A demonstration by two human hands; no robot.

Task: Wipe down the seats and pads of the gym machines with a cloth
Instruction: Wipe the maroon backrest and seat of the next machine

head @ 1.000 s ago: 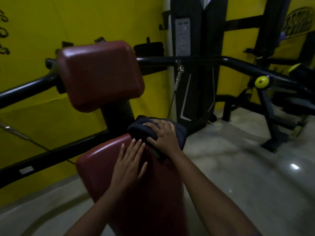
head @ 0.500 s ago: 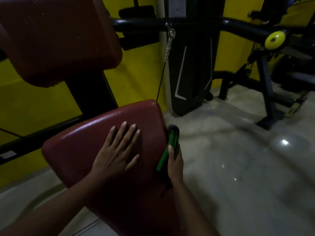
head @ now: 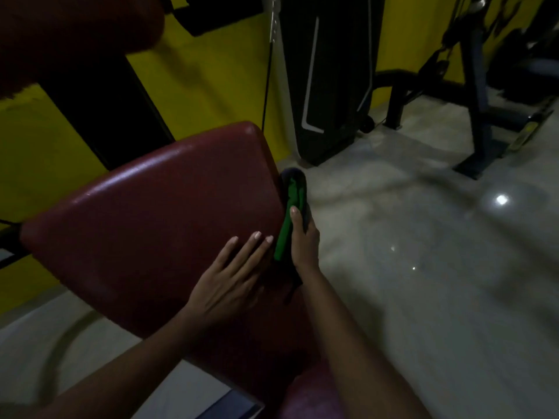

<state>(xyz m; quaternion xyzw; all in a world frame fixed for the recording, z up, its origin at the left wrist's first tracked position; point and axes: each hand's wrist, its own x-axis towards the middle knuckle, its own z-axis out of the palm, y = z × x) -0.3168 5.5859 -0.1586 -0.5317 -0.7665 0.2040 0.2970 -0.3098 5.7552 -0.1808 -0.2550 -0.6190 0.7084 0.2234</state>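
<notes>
- Against the right edge of the red pad, in the middle of the scene, a cloth is pressed flat to the pad's side.
- The cloth is dark, almost black, and folded long and narrow, with a bright green strip running down its length. Its rounded far end sticks out beyond the fingers.
- The right hand grips the cloth, with the thumb lying along the green strip and the other fingers wrapped round the outer side.
- The left hand rests palm down on the top of the red pad, near its right edge and just beside the cloth. Its fingers are straight and spread a little, and it holds nothing.
- The red pad is glossy and slopes up toward the far side, with a pale sheen along its far rim.
- A second red pad sits higher at the far left, on a black post.
- Behind them stand a yellow wall, a thin cable and a tall black cover.
- At the far right, a dark machine frame stands on the shiny grey floor.
</notes>
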